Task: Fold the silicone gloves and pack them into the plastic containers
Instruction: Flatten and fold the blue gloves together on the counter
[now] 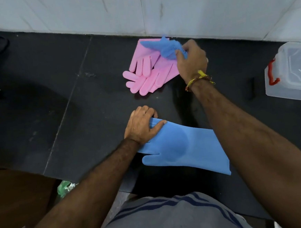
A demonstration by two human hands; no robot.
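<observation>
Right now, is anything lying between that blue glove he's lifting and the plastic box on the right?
Nothing visible blocks it. The right hand holds the lifted blue glove above the pink gloves; only bare dark counter lies between it and the plastic container.

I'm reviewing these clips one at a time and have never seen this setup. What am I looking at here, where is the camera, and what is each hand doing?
There is no machine here: a person works with two bare hands, and the single picture comes from a camera worn on the head, looking down at a dark countertop that meets a white tiled wall.

The left hand presses flat on the finger end of a blue silicone glove lying spread out near the counter's front edge. The right hand, with a thread band at the wrist, reaches further back and grips a second blue glove, lifted and blurred by motion, above a pair of pink gloves lying overlapped on the counter.

At the right edge stands a clear plastic container with a red clasp. No glove is visible inside it.
</observation>
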